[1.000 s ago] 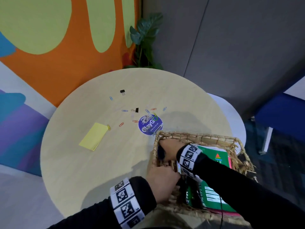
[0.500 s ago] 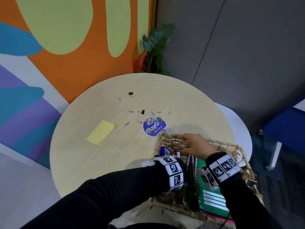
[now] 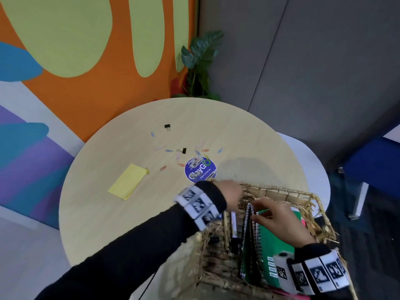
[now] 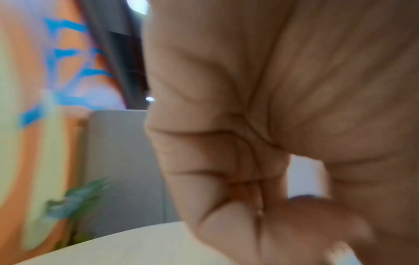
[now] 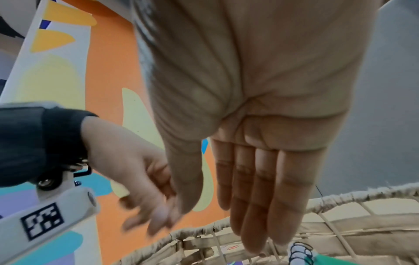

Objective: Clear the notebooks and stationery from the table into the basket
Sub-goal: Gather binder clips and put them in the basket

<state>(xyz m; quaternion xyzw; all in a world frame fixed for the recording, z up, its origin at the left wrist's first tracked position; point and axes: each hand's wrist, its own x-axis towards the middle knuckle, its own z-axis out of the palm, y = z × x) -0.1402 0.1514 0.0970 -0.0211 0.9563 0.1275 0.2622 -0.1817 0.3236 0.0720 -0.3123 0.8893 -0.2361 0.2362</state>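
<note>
Facing an orange mural wall (image 3: 121,87), open-fingered hands (image 3: 279,219) over the round table (image 3: 249,135).

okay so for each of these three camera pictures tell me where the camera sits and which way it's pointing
Head: worn on the head, looking forward and down at the table, basket and both hands with sleeves.
Left wrist: on the left wrist, looking along the blurred left hand over the table edge toward the wall.
Right wrist: on the right wrist, looking along the right hand, fingers straight, above the basket rim.
Shared: head and right wrist views both show the left hand and the basket.
</note>
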